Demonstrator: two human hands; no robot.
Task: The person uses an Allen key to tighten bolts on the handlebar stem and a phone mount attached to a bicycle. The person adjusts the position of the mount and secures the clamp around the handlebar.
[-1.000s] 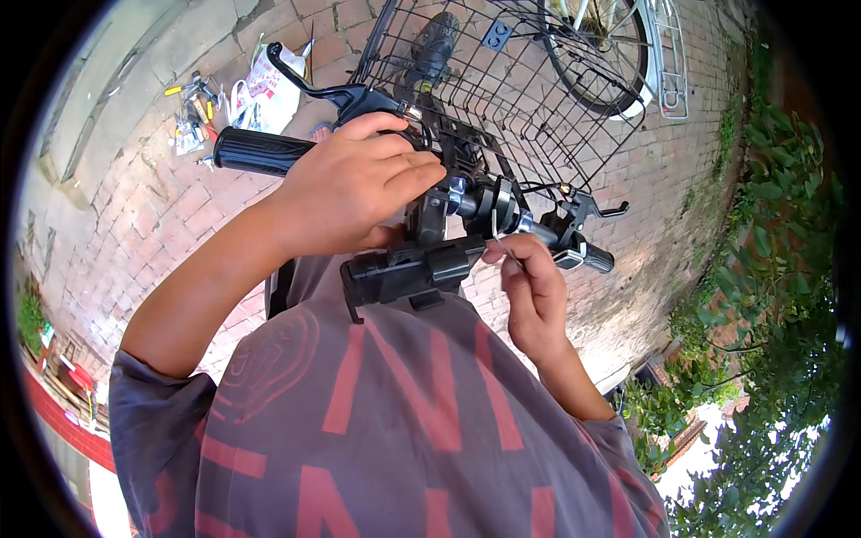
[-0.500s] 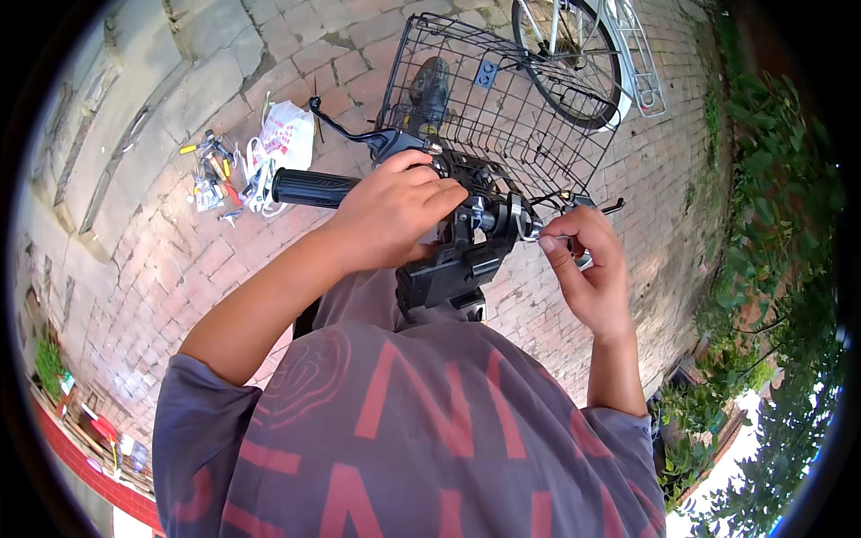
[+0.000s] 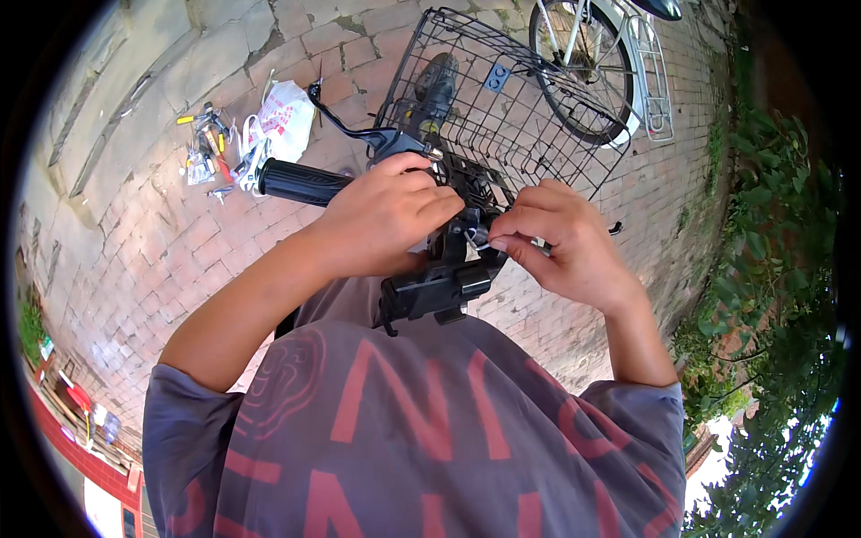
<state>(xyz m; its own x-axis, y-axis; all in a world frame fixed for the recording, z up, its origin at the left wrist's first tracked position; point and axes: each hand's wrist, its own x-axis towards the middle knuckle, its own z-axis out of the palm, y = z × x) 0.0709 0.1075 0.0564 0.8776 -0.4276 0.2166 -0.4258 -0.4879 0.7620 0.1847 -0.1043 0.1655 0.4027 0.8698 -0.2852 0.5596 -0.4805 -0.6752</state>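
My left hand is closed around the middle of a bicycle handlebar, at a black bracket mounted there. A black ribbed grip and a brake lever stick out to its left. Thumb and fingers of my right hand pinch at the bracket's right side, where a small silver metal piece shows just beyond the fingertips. Its kind cannot be made out, and most of it is covered by the hand. Beyond the handlebar sits a black wire basket with a small blue plate.
On the brick paving at the left lie several hand tools beside a white plastic bag. A white bicycle stands at the far right. Leafy bushes line the right side. My shoe shows behind the basket.
My right hand has moved left, closer to my left hand, and now pinches nearer the bracket's middle. My left hand keeps its hold. The view has shifted slightly.
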